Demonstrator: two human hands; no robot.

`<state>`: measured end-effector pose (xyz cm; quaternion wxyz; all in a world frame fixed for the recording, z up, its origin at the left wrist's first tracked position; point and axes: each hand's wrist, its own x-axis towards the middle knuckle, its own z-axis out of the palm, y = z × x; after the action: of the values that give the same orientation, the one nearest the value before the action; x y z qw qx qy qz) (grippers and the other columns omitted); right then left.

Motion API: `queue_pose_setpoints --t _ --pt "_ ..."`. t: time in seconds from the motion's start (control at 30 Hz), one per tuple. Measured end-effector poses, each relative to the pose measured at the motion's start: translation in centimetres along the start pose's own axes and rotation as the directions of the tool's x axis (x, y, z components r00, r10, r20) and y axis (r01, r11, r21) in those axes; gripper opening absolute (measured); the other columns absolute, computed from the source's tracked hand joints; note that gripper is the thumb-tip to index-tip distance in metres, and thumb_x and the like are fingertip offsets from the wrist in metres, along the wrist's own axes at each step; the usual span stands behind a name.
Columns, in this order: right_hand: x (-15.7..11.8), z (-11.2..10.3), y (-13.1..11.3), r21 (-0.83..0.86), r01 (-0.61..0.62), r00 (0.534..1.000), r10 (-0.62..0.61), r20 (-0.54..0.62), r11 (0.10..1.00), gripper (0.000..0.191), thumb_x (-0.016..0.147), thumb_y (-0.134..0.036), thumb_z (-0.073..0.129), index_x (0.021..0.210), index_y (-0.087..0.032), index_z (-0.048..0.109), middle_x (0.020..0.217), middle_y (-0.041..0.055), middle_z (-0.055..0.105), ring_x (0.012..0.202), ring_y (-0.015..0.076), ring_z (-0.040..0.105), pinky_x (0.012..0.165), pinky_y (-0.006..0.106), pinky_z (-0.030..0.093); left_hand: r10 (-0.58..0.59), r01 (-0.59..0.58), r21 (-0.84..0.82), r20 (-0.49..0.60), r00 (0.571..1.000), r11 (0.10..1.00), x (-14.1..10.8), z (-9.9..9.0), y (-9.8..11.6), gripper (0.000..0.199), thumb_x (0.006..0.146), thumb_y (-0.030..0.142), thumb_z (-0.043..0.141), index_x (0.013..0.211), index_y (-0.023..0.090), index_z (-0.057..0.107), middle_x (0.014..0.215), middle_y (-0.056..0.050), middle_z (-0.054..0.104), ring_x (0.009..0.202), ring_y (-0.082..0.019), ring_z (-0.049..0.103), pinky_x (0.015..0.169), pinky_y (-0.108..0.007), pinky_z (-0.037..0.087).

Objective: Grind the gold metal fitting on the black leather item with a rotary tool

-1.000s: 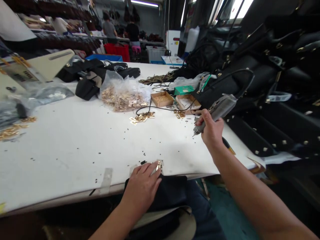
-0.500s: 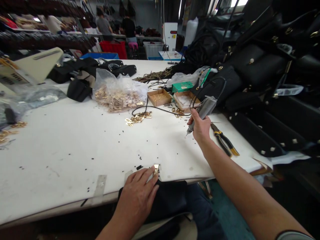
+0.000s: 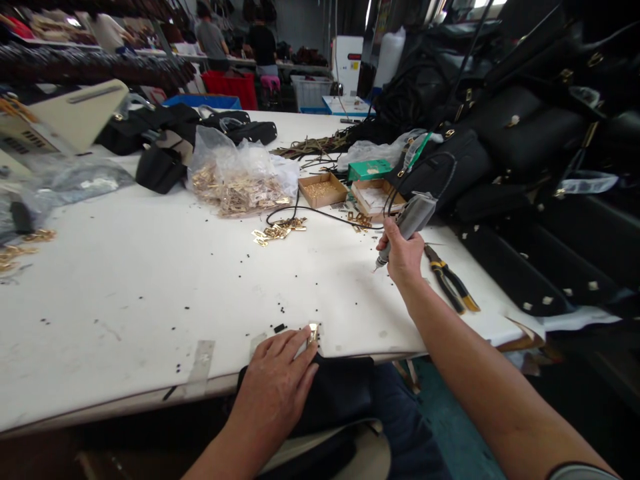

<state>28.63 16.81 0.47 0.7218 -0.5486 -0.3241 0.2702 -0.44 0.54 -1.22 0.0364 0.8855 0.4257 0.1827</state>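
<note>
In the head view, my right hand (image 3: pixel 404 257) is wrapped round a grey electric screwdriver (image 3: pixel 414 217), its thin tip slanting down to the left, just above the white tabletop. At the table's front edge my left hand (image 3: pixel 280 383) presses on a black leather bag (image 3: pixel 343 387) that hangs over my lap. Its fingertips touch a small gold metal plate (image 3: pixel 313 333) at the bag's upper edge. What the thumb side and palm cover is hidden. Pliers with yellow and black handles (image 3: pixel 453 283) lie right of the screwdriver.
Loose gold plates (image 3: pixel 280 231) lie mid-table by a plastic bag of gold fittings (image 3: pixel 243 183). Behind the screwdriver are a box of small gold parts (image 3: pixel 323 190) and a green box (image 3: pixel 369 169). Black bags (image 3: pixel 525 260) are piled at right. A black cord (image 3: pixel 330 219) crosses the table.
The view has shifted slightly. Both hands keep nearly the same places, the left on the gold plate and the right round the screwdriver.
</note>
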Motion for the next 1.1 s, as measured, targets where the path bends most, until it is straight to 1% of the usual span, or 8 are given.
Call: queue_pose_setpoints --t 0.17,0.3,0.47,0.57,0.7,0.9,1.0,1.1 --pt "-0.1 0.0 0.0 -0.006 -0.007 1.0 0.007 0.009 1.0 0.041 0.071 -0.053 0.082 0.067 -0.019 0.059 0.044 -0.0052 0.055 0.034 0.01 0.048 0.033 0.021 0.04 0.0 0.0 0.005 0.001 1.0 1.0 0.1 -0.1 0.1 0.03 0.093 0.023 0.06 0.122 0.025 0.068 0.137 -0.001 0.068 0.117 -0.028 0.064 0.095 -0.048 0.05" --pt "-0.6 -0.1 -0.6 0.034 0.003 1.0 -0.003 -0.007 0.999 0.041 0.071 -0.052 0.084 0.066 -0.019 0.058 0.045 -0.0051 0.055 0.037 0.0099 0.049 0.035 0.022 0.041 0.006 -0.006 0.003 0.004 1.0 1.0 0.2 -0.3 0.2 0.029 0.093 0.022 0.059 0.121 0.025 0.069 0.137 -0.003 0.068 0.116 -0.028 0.064 0.095 -0.047 0.05" --pt "-2.2 0.1 -2.6 0.139 0.002 0.997 -0.012 0.072 0.99 0.042 0.073 -0.05 0.084 0.064 -0.019 0.056 0.049 -0.0052 0.054 0.04 0.0102 0.051 0.038 0.022 0.042 0.005 -0.005 0.0 0.016 1.0 1.0 0.2 -0.4 0.2 0.029 0.093 0.022 0.059 0.12 0.024 0.069 0.138 -0.003 0.067 0.117 -0.028 0.063 0.095 -0.048 0.05" --pt "-3.9 0.5 -3.9 0.189 -0.028 0.993 0.005 0.121 0.982 0.041 0.073 -0.049 0.084 0.066 -0.02 0.055 0.051 -0.0059 0.054 0.041 0.0094 0.05 0.039 0.022 0.043 -0.012 0.012 -0.022 0.033 0.999 1.0 0.2 -0.5 0.3 0.029 0.094 0.022 0.059 0.121 0.024 0.068 0.139 -0.002 0.066 0.118 -0.028 0.062 0.096 -0.049 0.049" --pt "-7.6 1.3 -5.1 0.263 -0.16 0.969 0.1 0.228 0.952 0.04 0.076 -0.049 0.082 0.071 -0.02 0.055 0.055 -0.007 0.053 0.043 0.0086 0.05 0.042 0.022 0.045 -0.054 0.059 -0.058 0.08 0.995 0.997 0.1 -0.7 0.7 0.028 0.097 0.029 0.057 0.122 0.025 0.067 0.142 -0.002 0.064 0.122 -0.028 0.06 0.099 -0.049 0.048" --pt "-13.4 2.4 -5.4 0.266 -0.358 0.898 0.251 0.363 0.895 0.038 0.077 -0.049 0.081 0.075 -0.021 0.056 0.059 -0.0074 0.051 0.046 0.0079 0.049 0.045 0.022 0.045 -0.094 0.108 -0.089 0.148 0.984 0.99 0.2 -1.1 1.2 0.028 0.1 0.037 0.052 0.12 0.025 0.067 0.141 -0.003 0.064 0.123 -0.026 0.057 0.099 -0.049 0.045" --pt "-15.3 2.9 -5.4 0.243 -0.405 0.87 0.29 0.398 0.881 0.038 0.077 -0.05 0.081 0.075 -0.022 0.055 0.059 -0.0073 0.05 0.046 0.0081 0.049 0.045 0.022 0.045 -0.1 0.113 -0.087 0.145 0.984 0.99 0.3 -1.2 1.3 0.028 0.1 0.038 0.052 0.12 0.026 0.068 0.138 -0.004 0.066 0.122 -0.026 0.057 0.097 -0.048 0.045" --pt "-16.3 3.3 -5.5 0.235 -0.429 0.854 0.307 0.419 0.873 0.038 0.078 -0.049 0.081 0.075 -0.022 0.055 0.059 -0.0072 0.05 0.046 0.0081 0.048 0.045 0.023 0.044 -0.1 0.112 -0.087 0.134 0.986 0.99 0.2 -1.2 1.3 0.029 0.1 0.038 0.052 0.123 0.026 0.067 0.137 -0.004 0.066 0.121 -0.025 0.057 0.096 -0.047 0.045"
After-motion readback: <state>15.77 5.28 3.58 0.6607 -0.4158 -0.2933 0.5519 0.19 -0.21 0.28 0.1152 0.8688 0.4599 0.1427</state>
